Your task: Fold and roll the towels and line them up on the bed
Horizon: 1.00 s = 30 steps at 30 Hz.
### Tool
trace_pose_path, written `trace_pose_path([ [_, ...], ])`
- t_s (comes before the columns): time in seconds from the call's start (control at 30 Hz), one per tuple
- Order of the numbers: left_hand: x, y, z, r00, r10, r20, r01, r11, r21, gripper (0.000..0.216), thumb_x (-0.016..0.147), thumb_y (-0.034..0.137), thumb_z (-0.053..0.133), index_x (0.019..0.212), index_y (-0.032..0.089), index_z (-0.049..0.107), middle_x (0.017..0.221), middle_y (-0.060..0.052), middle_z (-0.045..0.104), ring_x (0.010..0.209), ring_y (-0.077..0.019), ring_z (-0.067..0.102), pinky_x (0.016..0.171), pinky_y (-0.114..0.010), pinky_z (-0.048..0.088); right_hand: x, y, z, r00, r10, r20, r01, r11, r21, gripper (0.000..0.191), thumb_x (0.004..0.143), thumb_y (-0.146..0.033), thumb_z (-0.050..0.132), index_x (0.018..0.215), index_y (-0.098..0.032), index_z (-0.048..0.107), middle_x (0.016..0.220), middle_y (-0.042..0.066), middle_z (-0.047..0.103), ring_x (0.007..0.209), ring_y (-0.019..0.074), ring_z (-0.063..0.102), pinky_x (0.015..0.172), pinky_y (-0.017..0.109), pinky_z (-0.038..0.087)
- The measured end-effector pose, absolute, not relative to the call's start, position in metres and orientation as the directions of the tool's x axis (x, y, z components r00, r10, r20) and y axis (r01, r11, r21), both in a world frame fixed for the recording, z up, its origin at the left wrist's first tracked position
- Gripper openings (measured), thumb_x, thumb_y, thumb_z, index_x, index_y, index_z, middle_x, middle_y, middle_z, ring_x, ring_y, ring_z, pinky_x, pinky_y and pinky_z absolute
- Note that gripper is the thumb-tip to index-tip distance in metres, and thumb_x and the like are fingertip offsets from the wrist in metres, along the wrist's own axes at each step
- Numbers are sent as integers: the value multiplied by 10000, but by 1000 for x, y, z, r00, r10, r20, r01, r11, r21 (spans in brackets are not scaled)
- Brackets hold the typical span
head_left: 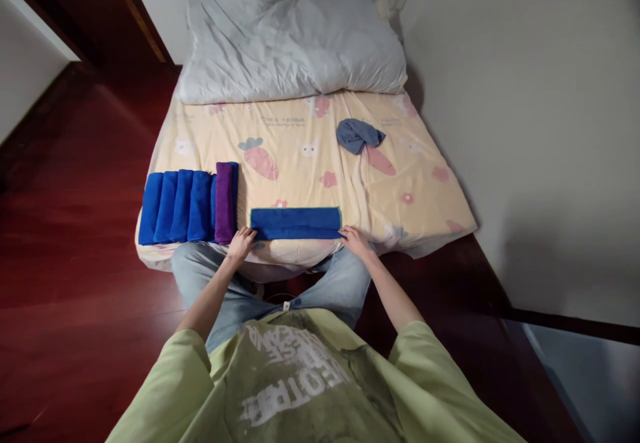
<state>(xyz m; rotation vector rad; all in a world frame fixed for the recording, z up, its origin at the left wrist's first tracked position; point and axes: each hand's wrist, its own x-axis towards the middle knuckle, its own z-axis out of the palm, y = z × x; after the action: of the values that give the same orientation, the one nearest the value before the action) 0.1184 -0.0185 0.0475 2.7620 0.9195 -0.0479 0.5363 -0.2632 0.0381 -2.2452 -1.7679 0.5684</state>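
A blue towel, folded into a long flat strip with a thin green edge, lies along the near side of the bed. My left hand pinches its near left corner. At the opposite end, my right hand has its fingers closed on the near right corner. Left of the strip stands a row of rolled or folded blue towels, packed side by side. A purple towel sits at the right end of that row, with another blue one partly hidden behind it.
The bed wears a yellow sheet with carrot and rabbit prints. A crumpled grey-blue cloth lies toward its right side. White bedding is heaped at the headboard. A wall rises on the right, and dark red flooring runs along the left.
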Motion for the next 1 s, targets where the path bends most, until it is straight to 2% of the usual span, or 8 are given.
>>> trace_pose_path([
  [0.1, 119, -18, 39, 742, 669, -45, 650, -702, 289, 428, 874, 18, 487, 1223, 127, 711, 1165, -172, 718, 1137, -308, 626, 1002, -400, 527, 539, -264, 30, 237, 964, -118, 842, -264, -471, 372, 972, -146, 543, 1272, -224, 750, 1286, 89, 716, 1203, 206, 677, 1091, 342, 538],
  [0.2, 120, -14, 36, 703, 711, -19, 665, -648, 371, 469, 853, 2, 463, 1233, 122, 710, 1143, -148, 730, 1123, -274, 641, 1048, -365, 524, 546, -261, 22, 269, 961, -69, 793, -261, -551, 341, 964, -181, 566, 1250, -216, 747, 1252, 93, 733, 1190, 212, 685, 1088, 364, 545],
  [0.3, 122, -12, 37, 677, 736, -22, 681, -615, 397, 452, 873, 29, 453, 1243, 101, 701, 1122, -153, 732, 1123, -277, 646, 1047, -365, 529, 551, -258, 16, 331, 942, -48, 743, -291, -603, 325, 968, -224, 576, 1251, -220, 736, 1257, 98, 743, 1193, 226, 693, 1099, 392, 542],
  [0.5, 134, 2, 49, 642, 761, -90, 742, -588, 322, 447, 878, 58, 465, 1261, 86, 694, 1103, -168, 750, 1115, -291, 672, 1075, -386, 508, 558, -249, 17, 382, 917, -116, 706, -370, -604, 307, 985, -253, 596, 1269, -228, 709, 1294, 102, 739, 1209, 241, 698, 1086, 383, 541],
  [0.63, 146, 19, 66, 618, 742, -258, 785, -565, 255, 470, 924, 84, 450, 1351, 93, 648, 1116, -151, 773, 1086, -271, 720, 1084, -369, 492, 566, -238, 29, 388, 902, -191, 717, -425, -552, 318, 1004, -276, 593, 1304, -225, 686, 1112, 85, 779, 1016, 229, 736, 950, 340, 573],
  [0.77, 152, 24, 79, 558, 728, -399, 826, -532, 184, 473, 967, 129, 454, 1416, 151, 599, 1214, -131, 762, 1154, -249, 719, 1025, -301, 511, 570, -227, 36, 400, 885, -240, 727, -465, -506, 279, 998, -272, 613, 1251, -201, 707, 975, 66, 776, 873, 200, 720, 804, 275, 548],
  [0.9, 155, 18, 82, 496, 748, -440, 860, -494, 129, 478, 980, 200, 459, 1441, 186, 587, 1186, -162, 760, 1128, -292, 729, 939, -339, 555, 568, -222, 34, 425, 861, -278, 726, -508, -464, 234, 976, -261, 661, 1192, -200, 724, 911, 53, 772, 813, 188, 708, 729, 254, 508],
  [1.0, 158, 10, 83, 435, 787, -437, 891, -447, 81, 503, 972, 252, 477, 1462, 197, 575, 1197, -201, 735, 1123, -328, 722, 910, -380, 567, 566, -220, 31, 451, 847, -280, 712, -531, -459, 217, 958, -262, 695, 1169, -216, 717, 893, 35, 770, 833, 186, 712, 743, 257, 504],
])
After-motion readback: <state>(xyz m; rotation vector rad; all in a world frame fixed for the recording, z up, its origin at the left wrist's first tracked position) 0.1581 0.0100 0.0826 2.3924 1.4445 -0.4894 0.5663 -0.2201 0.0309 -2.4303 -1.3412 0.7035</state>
